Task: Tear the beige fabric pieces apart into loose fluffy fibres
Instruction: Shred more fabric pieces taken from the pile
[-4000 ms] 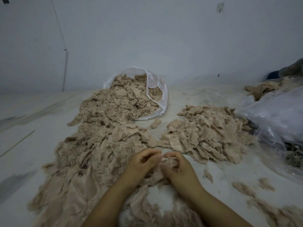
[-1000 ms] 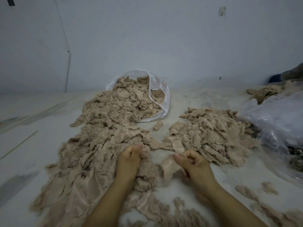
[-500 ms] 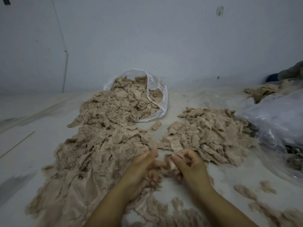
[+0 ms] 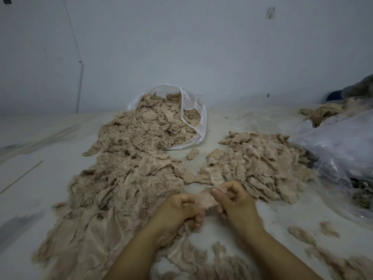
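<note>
A thin beige fabric piece (image 4: 206,200) is stretched between my two hands, low in the middle of the view. My left hand (image 4: 177,211) grips its left end with curled fingers. My right hand (image 4: 234,201) pinches its right end between thumb and fingers. A long heap of beige fabric pieces (image 4: 125,178) runs from the left of my hands back to an open clear plastic bag (image 4: 193,110). A second beige heap (image 4: 256,162) lies just beyond my right hand.
A crumpled clear plastic sheet (image 4: 343,146) lies at the right, with more beige fabric (image 4: 323,112) behind it. Small fluffy tufts (image 4: 329,229) dot the pale floor at lower right. A pale wall (image 4: 181,47) rises close behind the bag.
A second ago my left hand lay on the left heap while my right held a piece alone. Both hands have since come together and now pull one piece between them.
</note>
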`<state>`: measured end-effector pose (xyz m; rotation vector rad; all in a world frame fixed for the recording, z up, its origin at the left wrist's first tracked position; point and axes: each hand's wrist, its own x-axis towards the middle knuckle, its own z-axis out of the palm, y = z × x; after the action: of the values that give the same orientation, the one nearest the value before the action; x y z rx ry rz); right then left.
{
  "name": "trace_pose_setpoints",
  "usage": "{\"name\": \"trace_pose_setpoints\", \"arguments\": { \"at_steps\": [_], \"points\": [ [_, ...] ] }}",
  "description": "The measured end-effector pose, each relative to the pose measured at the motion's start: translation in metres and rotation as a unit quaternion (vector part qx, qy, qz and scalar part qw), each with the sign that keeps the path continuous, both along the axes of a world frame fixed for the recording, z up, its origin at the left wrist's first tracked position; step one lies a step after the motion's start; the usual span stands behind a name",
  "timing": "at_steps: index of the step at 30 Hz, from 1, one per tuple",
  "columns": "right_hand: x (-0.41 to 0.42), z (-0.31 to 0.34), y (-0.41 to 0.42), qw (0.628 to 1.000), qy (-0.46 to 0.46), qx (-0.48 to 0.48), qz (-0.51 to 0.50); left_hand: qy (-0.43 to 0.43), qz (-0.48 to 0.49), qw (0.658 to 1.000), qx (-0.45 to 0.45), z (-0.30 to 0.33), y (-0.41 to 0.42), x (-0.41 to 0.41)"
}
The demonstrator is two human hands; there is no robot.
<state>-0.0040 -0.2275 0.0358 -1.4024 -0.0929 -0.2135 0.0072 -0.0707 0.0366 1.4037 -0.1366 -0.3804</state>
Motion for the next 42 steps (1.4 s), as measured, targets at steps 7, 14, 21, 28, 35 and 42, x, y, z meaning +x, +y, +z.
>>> {"name": "trace_pose_setpoints", "arguments": {
  "at_steps": [7,14,21,28,35,42],
  "points": [
    [0.017,-0.002,-0.021,0.990,-0.016,0.000,-0.137,-0.032,0.003,0.999,0.040,0.004,0.006,-0.001],
    [0.049,0.004,-0.054,0.882,-0.041,-0.435,-0.175,-0.163,0.097,0.962,0.198,0.004,0.010,0.003],
    [0.091,-0.028,-0.055,0.723,0.036,-0.689,0.032,-0.260,-0.002,0.888,0.379,0.004,0.016,0.015],
    [0.163,-0.015,-0.056,0.741,0.125,-0.659,0.033,-0.283,-0.076,0.866,0.406,0.001,0.026,0.022],
    [0.136,0.003,-0.013,0.732,0.005,-0.669,-0.125,-0.332,-0.069,0.852,0.399,0.016,0.042,0.022],
    [0.025,-0.028,-0.005,0.713,-0.087,-0.668,0.193,-0.436,-0.103,0.743,0.498,0.017,0.076,-0.002]
  ]
}}
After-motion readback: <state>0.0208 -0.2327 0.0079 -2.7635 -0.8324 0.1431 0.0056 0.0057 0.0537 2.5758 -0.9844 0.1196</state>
